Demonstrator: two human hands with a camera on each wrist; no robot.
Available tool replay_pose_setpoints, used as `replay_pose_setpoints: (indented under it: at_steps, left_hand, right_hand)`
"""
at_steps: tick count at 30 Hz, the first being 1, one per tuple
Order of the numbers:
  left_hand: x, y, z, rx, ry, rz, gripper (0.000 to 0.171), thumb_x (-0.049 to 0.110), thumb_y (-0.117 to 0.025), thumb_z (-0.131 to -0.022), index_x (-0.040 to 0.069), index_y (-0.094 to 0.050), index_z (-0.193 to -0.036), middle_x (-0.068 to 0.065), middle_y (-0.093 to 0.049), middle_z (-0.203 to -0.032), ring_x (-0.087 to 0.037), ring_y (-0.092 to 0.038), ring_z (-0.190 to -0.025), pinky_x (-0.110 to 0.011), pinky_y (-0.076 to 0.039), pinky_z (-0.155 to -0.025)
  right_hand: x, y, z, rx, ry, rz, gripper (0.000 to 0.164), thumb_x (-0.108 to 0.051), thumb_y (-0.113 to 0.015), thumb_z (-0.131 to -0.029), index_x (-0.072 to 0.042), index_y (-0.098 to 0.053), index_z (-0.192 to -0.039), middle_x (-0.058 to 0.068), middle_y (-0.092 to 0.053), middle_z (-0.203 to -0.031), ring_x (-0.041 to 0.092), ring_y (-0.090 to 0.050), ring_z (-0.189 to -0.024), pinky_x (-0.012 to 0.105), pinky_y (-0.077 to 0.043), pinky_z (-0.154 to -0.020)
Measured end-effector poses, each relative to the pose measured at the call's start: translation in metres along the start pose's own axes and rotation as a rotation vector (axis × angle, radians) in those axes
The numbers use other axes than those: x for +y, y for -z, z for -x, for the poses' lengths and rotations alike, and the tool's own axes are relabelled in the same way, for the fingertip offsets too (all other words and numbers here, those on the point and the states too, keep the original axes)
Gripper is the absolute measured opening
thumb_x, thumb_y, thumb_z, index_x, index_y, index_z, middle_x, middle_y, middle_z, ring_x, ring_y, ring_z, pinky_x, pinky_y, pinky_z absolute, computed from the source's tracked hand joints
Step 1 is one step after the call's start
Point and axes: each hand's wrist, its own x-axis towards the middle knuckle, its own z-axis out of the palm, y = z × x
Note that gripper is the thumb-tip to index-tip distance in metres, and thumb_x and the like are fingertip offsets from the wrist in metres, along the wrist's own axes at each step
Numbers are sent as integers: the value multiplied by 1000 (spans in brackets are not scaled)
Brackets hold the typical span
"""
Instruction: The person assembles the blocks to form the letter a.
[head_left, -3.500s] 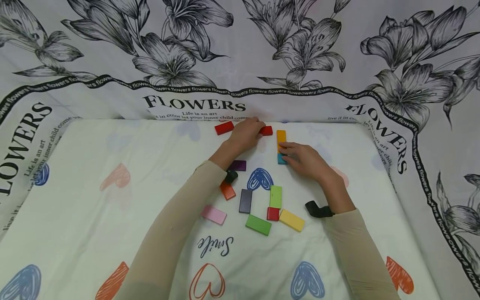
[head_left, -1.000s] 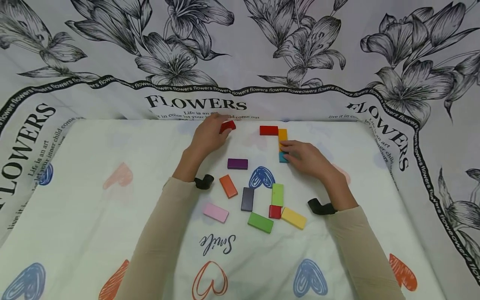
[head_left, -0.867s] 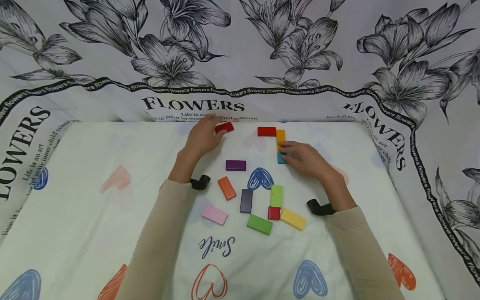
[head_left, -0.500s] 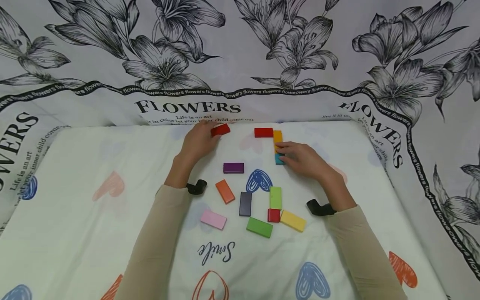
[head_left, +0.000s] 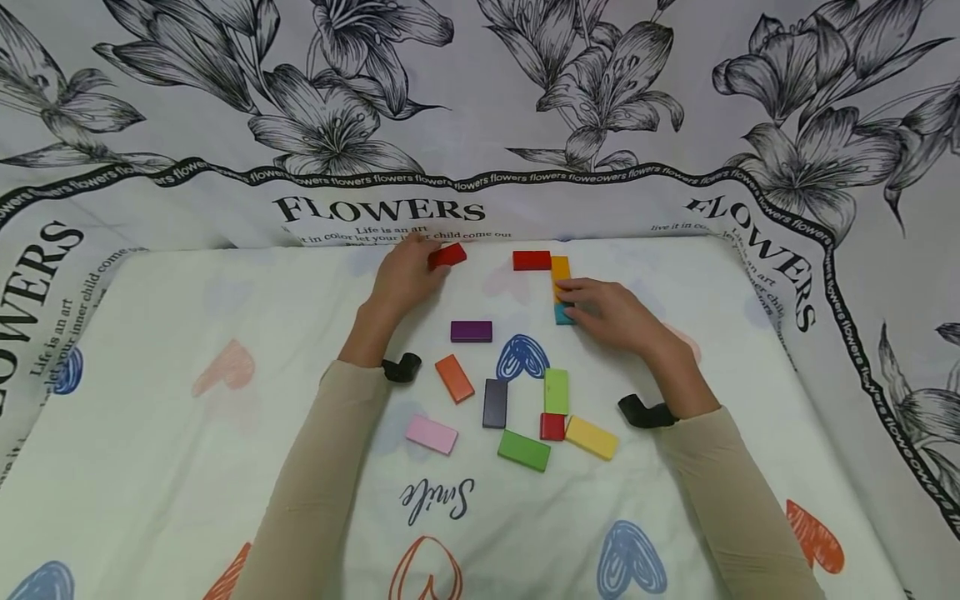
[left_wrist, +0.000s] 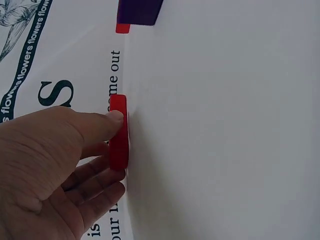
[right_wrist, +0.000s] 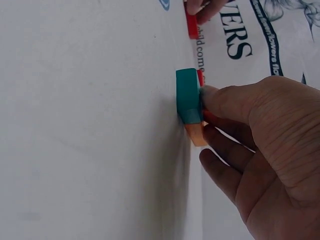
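Here your left grip [head_left: 403, 277] pinches a slanted red block [head_left: 450, 255] beside the counter's [head_left: 172, 308] far edge, left of your right grip [head_left: 615, 315], pinching the blue block [head_left: 560, 316] and orange block [head_left: 560, 267].

Red blk [head_left: 452, 255], aslant, is held nr far edge of worktop [head_left: 187, 467]; orange blk [head_left: 561, 267], end-on to edge, is abutted by blue blk [head_left: 562, 316].
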Motion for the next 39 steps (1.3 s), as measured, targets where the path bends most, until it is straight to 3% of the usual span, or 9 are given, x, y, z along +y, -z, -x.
replay_pose_setpoints:
  at_steps: [4, 13, 18, 24, 32, 39]
  left_hand:
    - [-3, -3, 1, 2, -13, -11, 48, 19, -69, -101, 2, -63, -145, -22, -63, -141, -36, -61, -121, -50, -52, -107]
    - [-8, 0, 11, -61, -17, -32, 43, 17, -71, -100, 3, -67, -141, -19, -69, -127, -33, -61, -107, -47, -54, -96]
    - [0, 3, 8, -74, -74, -48, 42, 17, -72, -99, 4, -69, -138, -18, -71, -127, -32, -63, -110, -47, -53, -99]
    - [9, 6, 6, -103, -91, -75, 41, 17, -69, -100, 3, -68, -139, -19, -70, -130, -33, -63, -114, -47, -53, -104]
    - [27, 7, 2, -98, -154, -51, 40, 20, -71, -100, 9, -70, -138, -12, -71, -125, -27, -61, -104, -42, -54, -94]
    - [37, 2, -5, -134, -159, -38, 39, 19, -72, -100, 8, -71, -137, -12, -71, -124, -27, -60, -105, -42, -53, -98]
  right_hand:
    - [-3, -2, 0, -5, -19, -2, 39, -15, -64, -105, -5, -65, -143, 11, -58, -158, 38, -46, -153, 58, -36, -127]
    - [-5, -6, 5, -28, -13, 19, 39, -14, -64, -105, -3, -65, -143, 12, -58, -158, 38, -47, -153, 58, -38, -126]
    - [-4, -2, 5, -10, -24, 33, 39, -14, -63, -105, -5, -65, -143, 10, -58, -158, 37, -47, -153, 57, -38, -126]
    - [-3, 2, 1, -16, -11, 24, 39, -14, -63, -106, -5, -64, -143, 10, -57, -159, 37, -46, -154, 57, -37, -126]
    - [-2, 4, 2, -19, -16, 35, 39, -13, -62, -106, -4, -64, -144, 12, -57, -158, 38, -46, -154, 59, -37, -126]
    - [-2, 1, 1, -3, 1, 16, 39, -13, -63, -105, -3, -65, -143, 13, -58, -157, 39, -47, -152, 59, -37, -125]
